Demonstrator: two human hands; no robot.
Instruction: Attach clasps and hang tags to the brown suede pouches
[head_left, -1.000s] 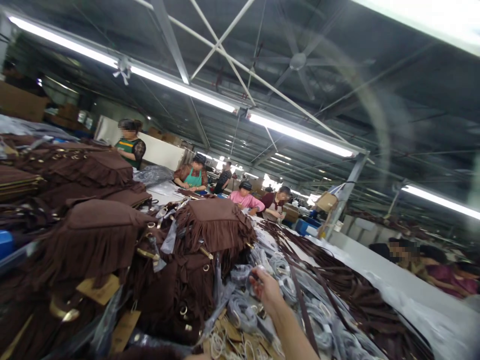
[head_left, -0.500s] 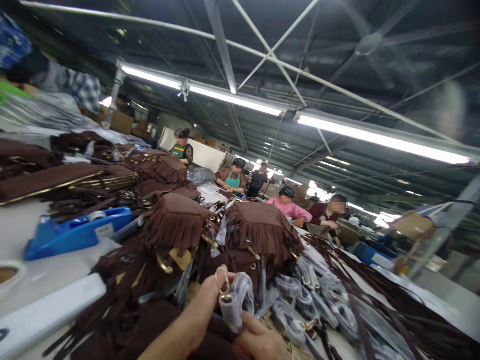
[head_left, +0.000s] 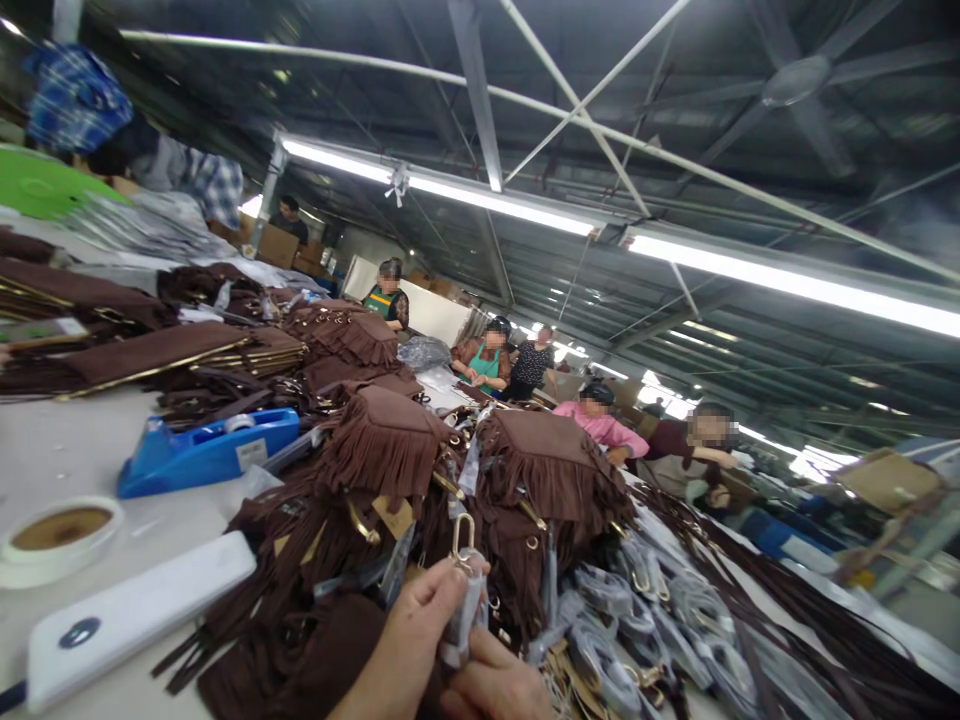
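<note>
My left hand pinches the top of a coiled strap in clear plastic wrap. From the strap's end a gold metal clasp sticks up above my fingertips. Below, my right hand is closed round the lower part of the same strap. Just beyond my hands lie brown fringed bags in a heap. Several more plastic-wrapped straps with gold hardware are piled to the right of my right hand. A brown bag lies left of my left forearm.
A blue tape dispenser, a tape roll and a white power bank-like block sit at left. Long brown strips run along the right. Co-workers work farther down the table.
The strap has turned between my hands, so it shows narrower and its clasp now points upward. The view has swung left, showing more of the tape roll and white block.
</note>
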